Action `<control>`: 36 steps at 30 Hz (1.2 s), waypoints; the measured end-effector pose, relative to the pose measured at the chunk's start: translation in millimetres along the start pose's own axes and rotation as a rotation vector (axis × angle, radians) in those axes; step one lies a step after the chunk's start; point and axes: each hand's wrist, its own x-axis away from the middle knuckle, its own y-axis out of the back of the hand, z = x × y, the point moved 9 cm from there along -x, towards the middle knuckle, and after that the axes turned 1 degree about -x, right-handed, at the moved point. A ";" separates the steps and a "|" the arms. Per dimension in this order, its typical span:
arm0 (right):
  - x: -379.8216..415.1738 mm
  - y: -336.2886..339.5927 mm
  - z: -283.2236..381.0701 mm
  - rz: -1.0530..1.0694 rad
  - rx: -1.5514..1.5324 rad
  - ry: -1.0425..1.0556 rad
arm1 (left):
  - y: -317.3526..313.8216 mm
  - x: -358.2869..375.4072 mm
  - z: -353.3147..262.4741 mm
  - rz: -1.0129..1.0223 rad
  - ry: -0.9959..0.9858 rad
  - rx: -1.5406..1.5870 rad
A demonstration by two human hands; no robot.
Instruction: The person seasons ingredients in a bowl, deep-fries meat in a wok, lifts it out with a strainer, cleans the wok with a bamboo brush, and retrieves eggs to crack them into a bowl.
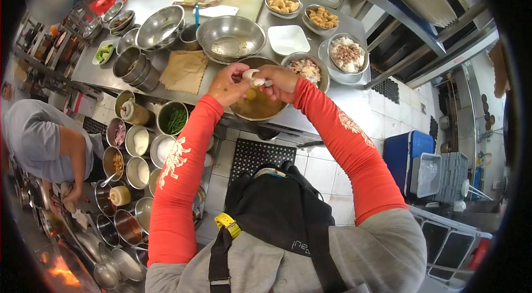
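Note:
A white eggshell (252, 76), cracked, is held between my two hands above a steel bowl (275, 114). My left hand (228, 85) pinches one side of it. From the other side, my right hand (281, 82) has its fingers closed on a piece of the shell. Below them an egg yolk (251, 94) shows inside the bowl, in yellowish liquid. My hands hide the bowl's far part. Right beside the bowl stands another bowl (326, 74) with whitish and pinkish chopped food. A perforated steel colander (231, 36) sits just behind.
A folded tan cloth (184, 71) lies left of the bowl. A white square dish (288, 40) and bowls of fried pieces (323, 18) stand on the steel table. Several ingredient pots (173, 118) crowd the left. A co-worker (41, 138) stands near a flame (64, 272).

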 end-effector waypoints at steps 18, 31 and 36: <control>11.6 7.1 -0.2 -0.022 0.156 -0.024 | -3.3 9.7 9.7 -0.011 0.165 0.165; 45.4 28.3 40.5 -0.108 0.825 0.057 | -51.5 3.6 5.5 0.057 0.238 0.268; 22.6 15.2 48.7 -0.041 1.229 0.114 | -53.0 13.9 15.0 -0.015 0.252 0.392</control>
